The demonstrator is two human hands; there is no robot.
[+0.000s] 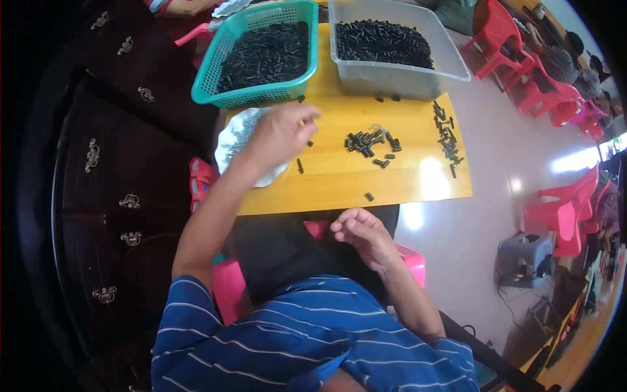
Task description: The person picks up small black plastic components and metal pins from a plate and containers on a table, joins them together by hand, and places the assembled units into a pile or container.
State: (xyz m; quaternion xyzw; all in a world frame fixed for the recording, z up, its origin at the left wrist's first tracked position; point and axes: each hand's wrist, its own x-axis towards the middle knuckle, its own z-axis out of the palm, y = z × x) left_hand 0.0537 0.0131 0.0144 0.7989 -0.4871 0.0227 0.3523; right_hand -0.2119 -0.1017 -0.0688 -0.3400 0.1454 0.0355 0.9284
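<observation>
So your left hand (pixel 277 134) is stretched out over the yellow desk (pixel 339 189), fingers bunched narrow like you're pinching one of the small black parts; I can't tell for sure if something is actually in there. It sits right by the white plate (pixel 230 140) at the desk's left edge, which keeps that dish within easy reach. Your right hand (pixel 359 232) hangs back near your lap, just off the desk's near edge, fingers curled loosely, and whether it holds a piece is hidden.

The loose black parts lie in a small heap (pixel 371 142) mid-desk and a strung-out row (pixel 447 140) toward the right edge, with a few strays between. Farther back, the teal basket (pixel 215 72) and the clear bin (pixel 392 78) both hold big loads of the same parts. Nothing blocks your reach to the heap. Red plastic chairs (pixel 562 215) stand well off to the right, and a dark cabinet (pixel 117 163) runs along your left.
</observation>
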